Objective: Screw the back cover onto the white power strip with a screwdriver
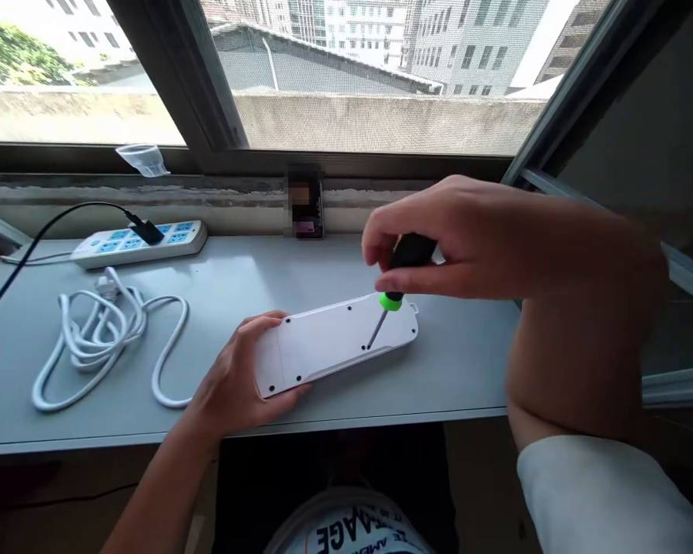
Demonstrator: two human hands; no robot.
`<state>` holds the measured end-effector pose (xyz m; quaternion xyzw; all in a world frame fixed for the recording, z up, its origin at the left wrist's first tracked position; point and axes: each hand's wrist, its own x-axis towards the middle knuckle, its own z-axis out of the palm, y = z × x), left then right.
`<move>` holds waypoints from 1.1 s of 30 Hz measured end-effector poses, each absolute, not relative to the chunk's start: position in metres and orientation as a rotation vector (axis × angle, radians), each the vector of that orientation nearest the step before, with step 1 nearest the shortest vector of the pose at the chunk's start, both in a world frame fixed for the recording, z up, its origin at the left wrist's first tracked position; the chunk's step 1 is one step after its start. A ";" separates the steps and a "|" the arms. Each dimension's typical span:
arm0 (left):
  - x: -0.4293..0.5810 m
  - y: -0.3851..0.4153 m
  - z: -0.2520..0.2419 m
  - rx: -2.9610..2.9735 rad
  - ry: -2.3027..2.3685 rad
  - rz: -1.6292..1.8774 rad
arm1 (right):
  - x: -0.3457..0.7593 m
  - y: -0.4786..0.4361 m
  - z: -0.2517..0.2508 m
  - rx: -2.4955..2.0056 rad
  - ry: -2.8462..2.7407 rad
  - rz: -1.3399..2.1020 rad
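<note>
A white power strip (329, 342) lies on the desk with its underside up, showing several dark screw holes. My left hand (239, 365) grips its left end, thumb along the near edge and fingers on the far edge. In my right hand (433, 238) is a screwdriver (391, 296) with a black and green handle, held from above. Its shaft slants down to the left, and the tip is at or just beside a screw hole near the strip's close edge. A white cord (173, 346) runs from a coil and passes out of sight behind my left hand.
Behind on the left, another power strip (144, 242) with blue sockets has a black plug (147, 231) in it. A phone (309, 204) leans against the window ledge. A clear plastic cup-like piece (143, 159) sits on the sill. The desk's front edge (375, 422) runs close to me.
</note>
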<state>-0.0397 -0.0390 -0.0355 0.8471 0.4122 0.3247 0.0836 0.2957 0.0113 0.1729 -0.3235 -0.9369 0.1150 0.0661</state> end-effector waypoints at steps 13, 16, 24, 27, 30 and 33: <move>-0.041 -0.040 -0.041 2.471 1.303 0.984 | 0.276 0.005 0.160 -1.118 -2.761 0.268; -0.040 -0.040 -0.042 2.462 1.317 0.971 | 0.276 0.001 0.159 -1.202 -2.727 0.250; -0.041 -0.041 -0.040 2.459 1.346 0.936 | 0.282 -0.003 0.156 -1.079 -2.782 0.287; -0.041 -0.041 -0.040 2.476 1.349 0.947 | 0.276 -0.008 0.156 -1.092 -2.743 0.208; -0.040 -0.041 -0.039 2.486 1.342 0.952 | 0.278 -0.013 0.155 -0.873 -2.827 0.211; -0.040 -0.041 -0.039 2.483 1.342 0.946 | 0.281 -0.018 0.155 -0.774 -2.893 0.264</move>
